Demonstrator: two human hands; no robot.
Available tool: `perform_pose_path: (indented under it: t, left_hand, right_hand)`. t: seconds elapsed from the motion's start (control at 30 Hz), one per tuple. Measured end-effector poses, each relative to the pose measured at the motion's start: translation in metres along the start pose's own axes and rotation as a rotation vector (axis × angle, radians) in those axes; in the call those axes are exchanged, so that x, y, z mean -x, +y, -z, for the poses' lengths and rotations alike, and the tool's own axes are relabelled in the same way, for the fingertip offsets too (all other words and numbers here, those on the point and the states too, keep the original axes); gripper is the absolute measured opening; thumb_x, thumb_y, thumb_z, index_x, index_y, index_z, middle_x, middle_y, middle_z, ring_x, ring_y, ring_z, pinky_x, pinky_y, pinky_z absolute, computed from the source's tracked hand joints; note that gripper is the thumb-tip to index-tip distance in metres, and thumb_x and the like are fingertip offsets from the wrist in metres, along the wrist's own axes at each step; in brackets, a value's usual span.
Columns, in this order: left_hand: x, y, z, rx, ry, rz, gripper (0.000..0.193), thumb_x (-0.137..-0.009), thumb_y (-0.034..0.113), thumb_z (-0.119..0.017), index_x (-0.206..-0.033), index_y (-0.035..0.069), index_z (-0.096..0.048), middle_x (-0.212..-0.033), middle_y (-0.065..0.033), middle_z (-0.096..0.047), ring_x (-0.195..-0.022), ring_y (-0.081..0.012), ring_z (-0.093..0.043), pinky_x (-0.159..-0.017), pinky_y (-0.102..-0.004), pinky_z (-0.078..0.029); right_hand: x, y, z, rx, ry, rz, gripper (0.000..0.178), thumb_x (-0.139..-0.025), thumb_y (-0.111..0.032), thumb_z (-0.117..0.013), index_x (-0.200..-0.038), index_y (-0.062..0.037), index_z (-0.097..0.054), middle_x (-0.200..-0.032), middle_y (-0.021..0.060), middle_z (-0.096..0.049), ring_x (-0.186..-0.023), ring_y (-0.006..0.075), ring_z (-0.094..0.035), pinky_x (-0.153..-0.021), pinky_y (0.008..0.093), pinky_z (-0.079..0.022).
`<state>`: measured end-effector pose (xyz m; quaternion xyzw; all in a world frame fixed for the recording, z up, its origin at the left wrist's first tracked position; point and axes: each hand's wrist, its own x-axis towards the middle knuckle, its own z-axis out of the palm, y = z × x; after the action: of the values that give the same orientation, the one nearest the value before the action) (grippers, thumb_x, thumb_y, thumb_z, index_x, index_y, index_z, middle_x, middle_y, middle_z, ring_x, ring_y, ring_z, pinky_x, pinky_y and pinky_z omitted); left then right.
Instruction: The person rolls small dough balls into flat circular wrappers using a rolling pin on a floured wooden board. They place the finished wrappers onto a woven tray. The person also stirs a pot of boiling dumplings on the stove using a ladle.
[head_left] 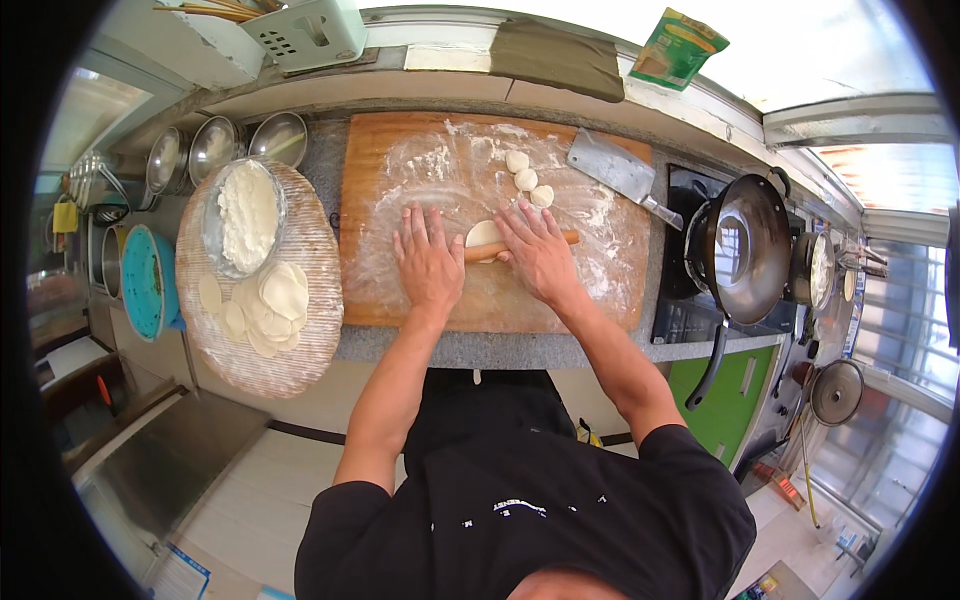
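Brown cylindrical wooden rolling pin (486,252), one, overlaps one flat white dough disc (483,233) at six o'clock. Left hand (432,255) and right hand (541,255) flat on pin, fingers spread. White dough balls (526,179): three, one o'clock.

black shirt (590,500): white lettering (518,508) | green pouch (679,48): print too small to read

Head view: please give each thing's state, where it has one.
Left hand, palm down, open
Right hand, palm down, open
Rolling pin, under right hand
Dough disc, flat
Dough lumps, not rolled flat
Dough rounds, piled, flat
Flour bowl, uncovered
Cleaver, lying flat
Wok, uncovered
Green cabinet door, closed
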<state>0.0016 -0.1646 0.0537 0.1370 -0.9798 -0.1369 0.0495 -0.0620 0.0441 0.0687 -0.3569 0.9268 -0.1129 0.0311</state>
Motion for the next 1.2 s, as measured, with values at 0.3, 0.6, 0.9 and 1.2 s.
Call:
perform_pose_path:
  t: [0.3,0.6,0.9,1.2]
  left_hand:
    - [-0.062,-0.016,-0.004,0.059,-0.043,-0.033,0.063,-0.108,0.029,-0.057,-0.163,0.002,-0.041,-0.168,-0.0229,-0.038,-0.156,-0.0423,-0.034,-0.13,-0.0544,-0.026]
    - [-0.049,0.019,0.007,0.271,-0.256,-0.296,0.045,-0.092,0.021,-0.079,-0.134,0.007,-0.069,-0.135,-0.0143,-0.065,-0.126,-0.0359,-0.061,-0.107,-0.048,-0.049]
    - [-0.053,0.026,-0.016,0.307,-0.354,-0.164,0.02,-0.092,0.01,-0.077,-0.11,0.004,-0.073,-0.118,-0.0183,-0.07,-0.116,-0.0389,-0.065,-0.098,-0.0497,-0.052]
    - [-0.004,0.008,-0.003,0.36,-0.201,-0.009,0.049,-0.089,0.009,-0.081,-0.136,0.002,-0.067,-0.115,-0.0212,-0.073,-0.114,-0.0419,-0.069,-0.099,-0.049,-0.055]
  right_hand:
    - [-0.058,0.0,0.001,0.058,-0.038,-0.089,0.091,-0.105,-0.061,-0.05,-0.17,-0.0037,-0.026,-0.179,0.0129,-0.024,-0.165,0.0301,-0.021,-0.134,0.0516,-0.019]
    - [0.061,-0.021,-0.016,-0.144,0.069,0.042,0.048,-0.1,-0.02,-0.058,-0.145,-0.0051,-0.058,-0.147,0.0143,-0.059,-0.14,0.0315,-0.054,-0.125,0.0519,-0.036]
    - [0.074,-0.015,-0.016,-0.267,0.168,0.05,0.036,-0.093,-0.01,-0.058,-0.127,-0.0048,-0.068,-0.122,0.013,-0.066,-0.121,0.0328,-0.063,-0.12,0.0502,-0.043]
    - [0.077,-0.017,-0.014,-0.304,0.158,0.017,0.031,-0.093,-0.009,-0.059,-0.122,-0.0073,-0.069,-0.117,0.0119,-0.069,-0.118,0.0338,-0.064,-0.117,0.0505,-0.046]
